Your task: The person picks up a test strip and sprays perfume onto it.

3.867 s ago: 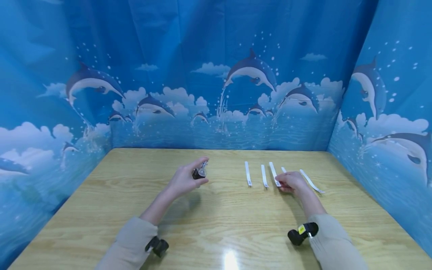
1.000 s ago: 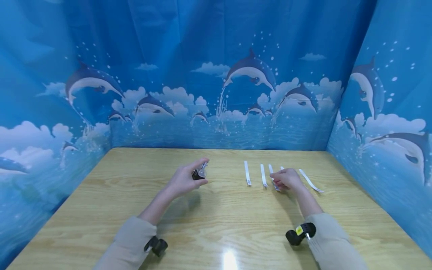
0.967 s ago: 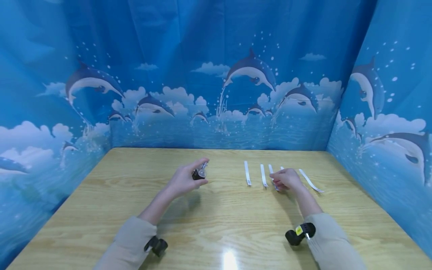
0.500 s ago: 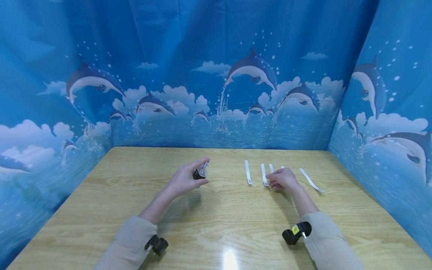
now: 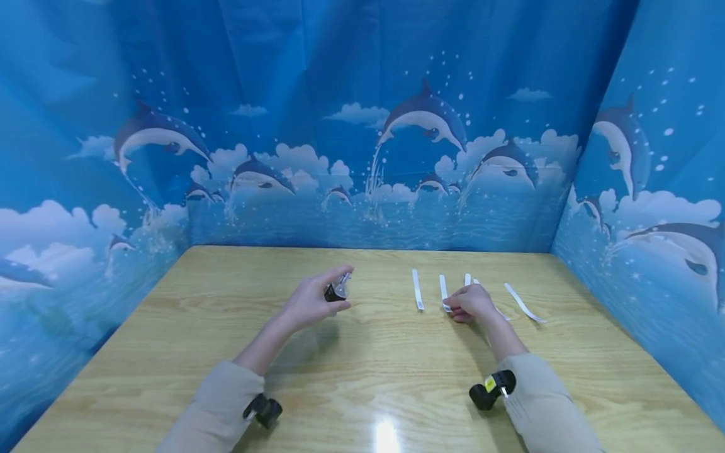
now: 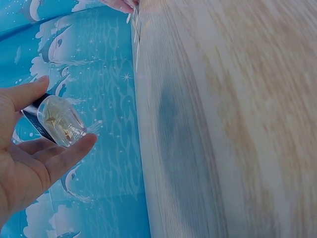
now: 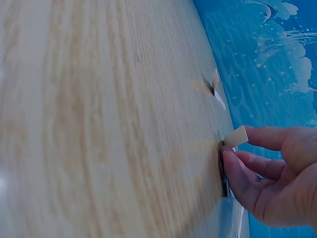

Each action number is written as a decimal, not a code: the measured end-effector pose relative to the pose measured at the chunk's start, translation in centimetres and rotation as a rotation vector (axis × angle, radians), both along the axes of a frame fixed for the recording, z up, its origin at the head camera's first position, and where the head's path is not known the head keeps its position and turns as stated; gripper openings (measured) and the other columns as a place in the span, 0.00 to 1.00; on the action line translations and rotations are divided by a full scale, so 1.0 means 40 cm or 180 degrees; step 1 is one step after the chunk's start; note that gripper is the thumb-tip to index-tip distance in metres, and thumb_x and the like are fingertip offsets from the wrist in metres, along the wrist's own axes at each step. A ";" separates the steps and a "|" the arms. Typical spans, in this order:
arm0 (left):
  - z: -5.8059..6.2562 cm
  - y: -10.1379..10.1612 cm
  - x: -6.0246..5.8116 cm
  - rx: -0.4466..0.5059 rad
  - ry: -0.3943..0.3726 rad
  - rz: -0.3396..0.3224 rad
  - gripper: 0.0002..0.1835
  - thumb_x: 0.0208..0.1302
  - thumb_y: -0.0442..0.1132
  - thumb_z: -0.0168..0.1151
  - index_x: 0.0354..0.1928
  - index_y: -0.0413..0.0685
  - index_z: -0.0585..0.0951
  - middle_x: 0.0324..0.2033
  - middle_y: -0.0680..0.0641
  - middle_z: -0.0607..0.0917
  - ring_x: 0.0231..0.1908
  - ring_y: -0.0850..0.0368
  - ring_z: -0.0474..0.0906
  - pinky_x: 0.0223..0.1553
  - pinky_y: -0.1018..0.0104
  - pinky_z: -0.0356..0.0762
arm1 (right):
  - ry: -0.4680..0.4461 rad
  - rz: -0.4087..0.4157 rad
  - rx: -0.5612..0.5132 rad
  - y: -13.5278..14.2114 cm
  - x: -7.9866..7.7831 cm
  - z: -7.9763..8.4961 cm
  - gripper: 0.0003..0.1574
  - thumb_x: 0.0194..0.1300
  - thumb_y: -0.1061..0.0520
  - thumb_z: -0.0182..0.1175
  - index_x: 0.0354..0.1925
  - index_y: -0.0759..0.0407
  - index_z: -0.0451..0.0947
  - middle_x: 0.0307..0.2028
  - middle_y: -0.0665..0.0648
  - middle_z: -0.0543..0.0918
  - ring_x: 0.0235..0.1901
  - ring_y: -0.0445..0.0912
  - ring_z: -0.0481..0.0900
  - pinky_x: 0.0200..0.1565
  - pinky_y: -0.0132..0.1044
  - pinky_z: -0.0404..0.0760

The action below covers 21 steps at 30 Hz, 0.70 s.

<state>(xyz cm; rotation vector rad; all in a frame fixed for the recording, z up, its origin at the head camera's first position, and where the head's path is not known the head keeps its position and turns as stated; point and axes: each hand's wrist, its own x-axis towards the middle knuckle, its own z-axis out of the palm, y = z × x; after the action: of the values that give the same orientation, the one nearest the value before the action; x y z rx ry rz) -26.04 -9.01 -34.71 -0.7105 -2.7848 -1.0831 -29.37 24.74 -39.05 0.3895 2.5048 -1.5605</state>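
My left hand [image 5: 308, 305] holds a small clear-glass perfume bottle [image 6: 62, 121] between thumb and fingers, up off the table. The bottle has a black side and some yellowish liquid in it. My right hand [image 5: 472, 303] pinches the near end of a white paper strip [image 5: 443, 288], second from the left in a row. In the right wrist view the bent-up end of this strip [image 7: 237, 138] stands between forefinger and thumb. Two more paper strips lie partly hidden behind and under the right hand and wrist.
Another paper strip [image 5: 417, 289] lies at the row's left end, and a curved strip [image 5: 522, 303] at its right end. The wooden table [image 5: 340, 371] reaches back to a blue dolphin-print curtain [image 5: 317, 126]. A black wrist camera [image 5: 491, 390] sits at the right sleeve.
My right hand has let go of the third strip and moved left to the second. The third strip's far end now lies further right. The left hand and perfume bottle have stayed put.
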 end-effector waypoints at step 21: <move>-0.002 0.001 -0.001 -0.0052 -0.0027 0.0030 0.37 0.54 0.42 0.69 0.67 0.62 0.66 0.53 0.42 0.78 0.28 0.59 0.73 0.30 0.62 0.70 | 0.0017 -0.0043 0.0003 -0.004 -0.007 -0.012 0.16 0.54 0.72 0.61 0.42 0.76 0.70 0.22 0.57 0.77 0.16 0.39 0.76 0.22 0.29 0.76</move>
<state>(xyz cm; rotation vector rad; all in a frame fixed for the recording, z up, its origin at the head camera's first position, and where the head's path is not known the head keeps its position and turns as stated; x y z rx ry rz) -26.07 -8.99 -34.78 -0.6954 -2.8042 -1.0655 -29.66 24.57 -39.53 0.4036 2.5123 -1.5673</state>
